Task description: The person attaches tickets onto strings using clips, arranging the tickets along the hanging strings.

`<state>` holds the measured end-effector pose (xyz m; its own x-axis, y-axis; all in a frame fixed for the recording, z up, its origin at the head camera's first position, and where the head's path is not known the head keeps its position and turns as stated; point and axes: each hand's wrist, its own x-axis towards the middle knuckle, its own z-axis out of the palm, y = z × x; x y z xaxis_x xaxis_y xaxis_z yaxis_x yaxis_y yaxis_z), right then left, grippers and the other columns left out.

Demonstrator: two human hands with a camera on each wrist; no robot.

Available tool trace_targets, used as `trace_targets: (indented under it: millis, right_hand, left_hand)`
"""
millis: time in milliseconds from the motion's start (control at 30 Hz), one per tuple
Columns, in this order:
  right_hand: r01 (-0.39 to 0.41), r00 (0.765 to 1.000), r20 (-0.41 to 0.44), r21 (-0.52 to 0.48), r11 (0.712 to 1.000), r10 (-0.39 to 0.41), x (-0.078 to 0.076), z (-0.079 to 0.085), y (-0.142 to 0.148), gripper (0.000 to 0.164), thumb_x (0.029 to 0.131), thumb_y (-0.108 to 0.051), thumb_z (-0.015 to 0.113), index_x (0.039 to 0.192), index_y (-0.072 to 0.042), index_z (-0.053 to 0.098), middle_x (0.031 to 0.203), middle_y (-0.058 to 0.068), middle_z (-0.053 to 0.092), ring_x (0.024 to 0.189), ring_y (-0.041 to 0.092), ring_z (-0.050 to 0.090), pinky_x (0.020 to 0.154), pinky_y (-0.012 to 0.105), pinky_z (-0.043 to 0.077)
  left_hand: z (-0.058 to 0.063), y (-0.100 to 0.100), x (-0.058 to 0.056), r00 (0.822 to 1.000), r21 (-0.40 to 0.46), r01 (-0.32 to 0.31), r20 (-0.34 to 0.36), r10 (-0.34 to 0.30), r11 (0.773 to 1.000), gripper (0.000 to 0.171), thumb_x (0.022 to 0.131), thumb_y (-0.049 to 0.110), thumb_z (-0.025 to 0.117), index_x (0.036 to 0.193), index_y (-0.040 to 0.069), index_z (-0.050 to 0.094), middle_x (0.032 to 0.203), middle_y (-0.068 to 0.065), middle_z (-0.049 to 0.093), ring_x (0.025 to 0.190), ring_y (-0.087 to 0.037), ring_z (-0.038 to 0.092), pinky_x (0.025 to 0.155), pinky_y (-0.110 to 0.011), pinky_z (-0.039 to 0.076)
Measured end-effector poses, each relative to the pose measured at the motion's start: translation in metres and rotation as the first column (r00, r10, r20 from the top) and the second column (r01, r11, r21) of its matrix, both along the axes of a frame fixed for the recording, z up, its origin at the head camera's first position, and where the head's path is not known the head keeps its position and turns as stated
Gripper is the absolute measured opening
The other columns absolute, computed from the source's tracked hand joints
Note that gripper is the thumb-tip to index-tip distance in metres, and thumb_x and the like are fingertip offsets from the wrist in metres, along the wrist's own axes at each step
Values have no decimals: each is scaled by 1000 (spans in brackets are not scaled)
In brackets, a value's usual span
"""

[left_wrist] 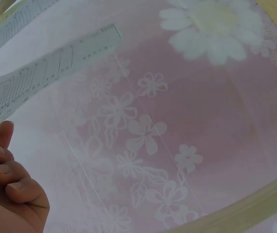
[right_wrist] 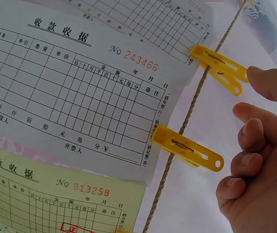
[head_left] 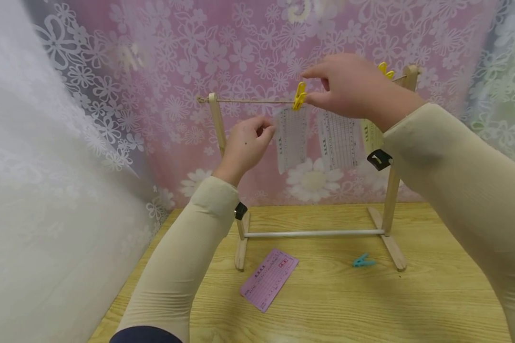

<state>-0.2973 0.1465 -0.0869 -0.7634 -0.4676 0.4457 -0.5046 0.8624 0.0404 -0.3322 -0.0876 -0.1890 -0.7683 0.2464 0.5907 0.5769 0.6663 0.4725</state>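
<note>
My right hand (head_left: 347,85) is beside a yellow clothespin (head_left: 299,96), thumb and index finger spread, thumb tip right at its handle. The clothespin grips the rope (head_left: 253,101) and the top of a white receipt slip (head_left: 292,138). My left hand (head_left: 246,143) is at that slip's upper left edge, fingers loosely curled with nothing visible between them. In the right wrist view a second yellow clothespin (right_wrist: 187,148) holds another white receipt (right_wrist: 70,92). A yellowish receipt (right_wrist: 56,194) hangs beyond it. Its clip is mostly hidden in that view.
A wooden stand (head_left: 390,205) with a white crossbar (head_left: 313,234) carries the rope. On the wooden table (head_left: 326,300) lie a pink receipt slip (head_left: 269,280) and a blue clothespin (head_left: 363,260). A flowered pink curtain (head_left: 176,71) hangs close behind; a white one (head_left: 47,214) is at left.
</note>
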Motion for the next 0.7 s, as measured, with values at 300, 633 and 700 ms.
trace_targets:
  millis: [300,633,700]
  right_hand:
    - [-61,996,-65,-78,995,56,14,-13,10,53,101,-36,58,147,-9,54,83,10,49,76,25,42,66,41,34]
    - [-78,996,-48,-118,990,73,22,-31,24,46,100,-34,59,139,-9,62,74,8,45,65,23,38,59,39,33]
    - [-76,996,-44,-121,990,71,23,-36,28,44,100,-34,60,138,-10,64,72,7,44,63,23,37,59,38,32]
  left_hand:
    - [-7,-6,4,999,-21,12,33,-11,1000,26,105,32,57,117,16,73,92,5,64,73,-16,53,64,-31,44]
    - [-17,-17,9,999,-47,40,6,-40,998,20,104,29,58,112,16,71,77,-4,55,62,-19,46,59,-33,38]
    - [-20,-19,11,999,-41,52,16,-52,998,21,104,28,58,113,15,71,74,-5,55,60,-19,46,57,-33,39]
